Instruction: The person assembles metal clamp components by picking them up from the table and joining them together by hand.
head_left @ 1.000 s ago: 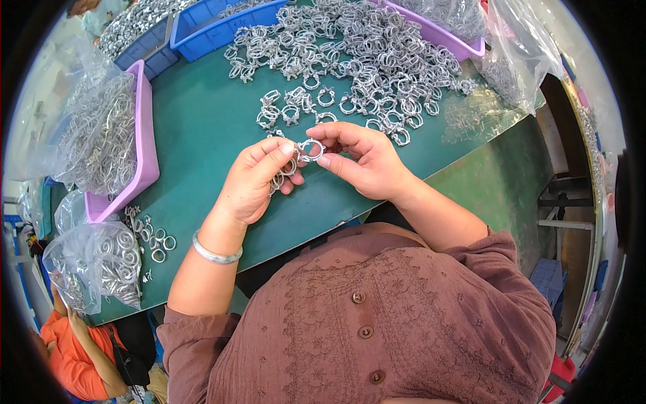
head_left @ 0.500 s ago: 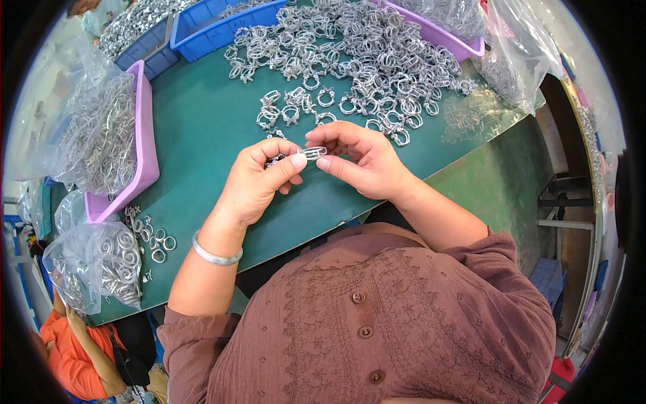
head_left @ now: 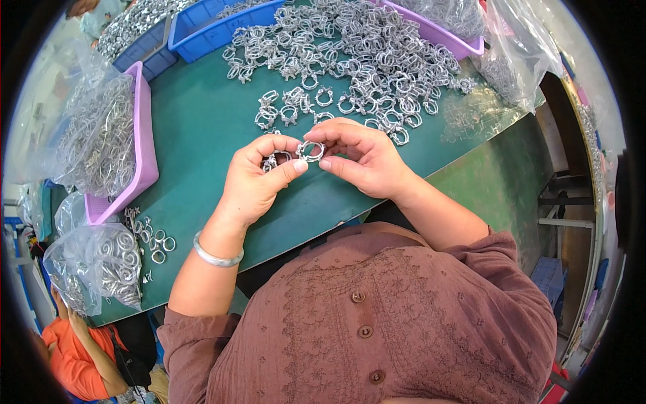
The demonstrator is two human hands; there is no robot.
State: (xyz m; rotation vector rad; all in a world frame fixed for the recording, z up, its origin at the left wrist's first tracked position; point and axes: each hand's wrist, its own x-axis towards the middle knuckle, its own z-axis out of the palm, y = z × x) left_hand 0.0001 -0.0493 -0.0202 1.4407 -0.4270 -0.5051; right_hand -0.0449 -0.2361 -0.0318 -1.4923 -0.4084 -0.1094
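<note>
My left hand [head_left: 259, 174] pinches a silver metal ring [head_left: 311, 151] at its left side, between thumb and index finger. It is a double-hoop ring with small lugs, and its round opening faces up. My right hand [head_left: 360, 156] has its thumb and curled fingers closed at the ring's right side. More silver rings [head_left: 272, 161] are tucked in my left hand, partly hidden by the fingers. Just beyond my hands, several similar loose rings [head_left: 289, 111] lie on the green tabletop [head_left: 202, 135].
A large pile of rings [head_left: 356, 54] covers the far side. Blue bins [head_left: 222, 30] stand behind it. A purple tray [head_left: 145, 135] with bagged wire parts is at left, near a bag of spiral parts [head_left: 121, 262]. A person in orange [head_left: 81, 363] sits at lower left.
The ring between my hands has turned from edge-on to showing its round opening. My fingers have shifted slightly around it. The rest looks the same.
</note>
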